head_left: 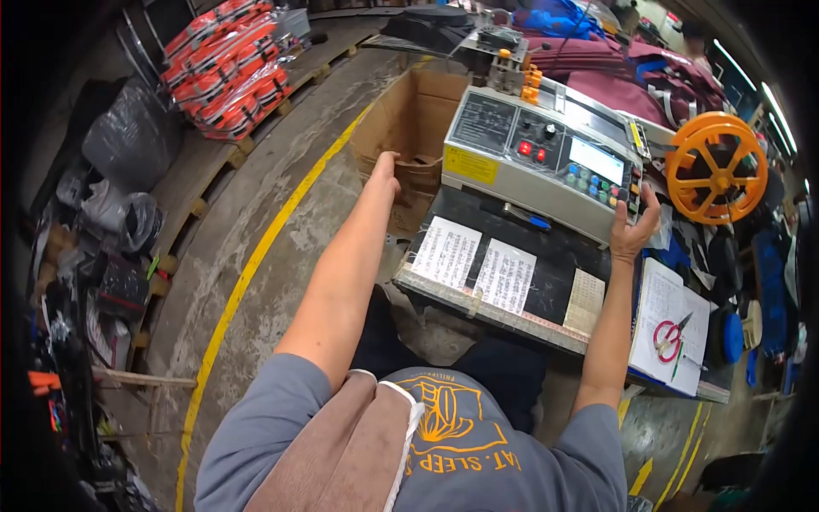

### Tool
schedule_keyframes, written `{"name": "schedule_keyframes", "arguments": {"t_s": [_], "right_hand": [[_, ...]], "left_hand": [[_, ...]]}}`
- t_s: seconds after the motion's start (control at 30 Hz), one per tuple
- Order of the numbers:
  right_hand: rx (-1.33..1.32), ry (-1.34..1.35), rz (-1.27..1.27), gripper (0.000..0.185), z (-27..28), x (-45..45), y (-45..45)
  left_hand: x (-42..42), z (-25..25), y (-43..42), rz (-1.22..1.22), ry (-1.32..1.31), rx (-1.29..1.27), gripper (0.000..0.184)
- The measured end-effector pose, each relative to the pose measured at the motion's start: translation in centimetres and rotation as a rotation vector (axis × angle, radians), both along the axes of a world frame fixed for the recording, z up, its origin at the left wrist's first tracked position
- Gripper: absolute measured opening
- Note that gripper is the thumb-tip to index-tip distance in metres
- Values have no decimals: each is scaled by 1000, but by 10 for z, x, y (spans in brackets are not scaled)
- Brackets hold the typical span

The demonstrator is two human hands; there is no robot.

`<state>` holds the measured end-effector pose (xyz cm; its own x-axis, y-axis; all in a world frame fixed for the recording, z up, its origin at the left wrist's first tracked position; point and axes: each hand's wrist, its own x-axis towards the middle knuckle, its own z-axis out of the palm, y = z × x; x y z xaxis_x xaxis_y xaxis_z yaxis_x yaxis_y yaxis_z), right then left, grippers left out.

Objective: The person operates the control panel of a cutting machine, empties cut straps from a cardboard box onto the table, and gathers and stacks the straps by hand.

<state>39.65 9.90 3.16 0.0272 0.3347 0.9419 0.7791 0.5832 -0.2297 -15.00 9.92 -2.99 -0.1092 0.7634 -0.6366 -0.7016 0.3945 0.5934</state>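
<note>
My left hand [386,173] is at the near side of a tall open cardboard box [415,183]; most of its fingers are hidden, so I cannot tell whether it grips the box. My right hand [636,226] is open, thumb and fingers spread, at the right end of a grey control machine [512,183]. That machine carries a lit display [596,160], coloured buttons and red switches. It sits on a black worktable [550,277] with handwritten sheets [508,276] taped along the front and a tape measure strip [520,317] on the edge.
An orange reel [717,168] stands right of the machine. Red-handled scissors [671,338] lie on an open notebook [653,299]. Orange-and-black wrapped bundles [230,77] are stacked on a pallet at the left. A yellow floor line [256,247] runs past bags and clutter. Maroon fabric [597,77] is piled behind.
</note>
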Motion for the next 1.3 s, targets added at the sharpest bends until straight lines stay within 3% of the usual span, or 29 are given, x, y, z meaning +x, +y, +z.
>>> {"name": "schedule_keyframes", "arguments": {"t_s": [0.1, 0.23, 0.33, 0.47, 0.5, 0.6, 0.77, 0.87, 0.93, 1.07, 1.2, 1.27, 1.3], "right_hand": [[15, -5, -35, 81, -3, -1, 2], [140, -9, -81, 75, 9, -3, -3], [215, -30, -134, 73, 16, -1, -5], [256, -15, -74, 72, 19, -5, -5], [298, -58, -57, 72, 21, -10, -6], [321, -205, -26, 69, 34, -34, -23], [273, -355, 261, 59, 45, -106, -72], [209, -402, 570, 46, 55, -174, -114], [120, -465, 754, 34, 66, -221, -142], [27, -574, 1018, 26, 99, -316, -187], [-281, -842, 1058, 33, 105, -397, -191], [-702, -1053, 1036, 45, 115, -441, -179], [-797, -1197, 959, 50, 116, -465, -172]], "left_hand": [[0, 25, -35, 227, -68, -35, 70], [-40, -3, -69, 292, -195, -8, 72], [-63, -34, -118, 241, -279, 180, 83], [-52, -45, -190, 399, -53, 221, 69], [-56, -53, -207, 452, 10, 220, 48], [-66, -66, -259, 597, 149, 226, 34], [-54, -30, -349, 755, 409, 322, 38], [-61, -31, -396, 797, 435, 368, 36], [-43, -5, -424, 812, 427, 406, 34], [-26, 10, -476, 799, 489, 382, 40], [-17, 43, -521, 729, 601, 364, 50], [-15, 65, -543, 663, 627, 320, 53], [-10, 81, -551, 640, 626, 273, 45]]}}
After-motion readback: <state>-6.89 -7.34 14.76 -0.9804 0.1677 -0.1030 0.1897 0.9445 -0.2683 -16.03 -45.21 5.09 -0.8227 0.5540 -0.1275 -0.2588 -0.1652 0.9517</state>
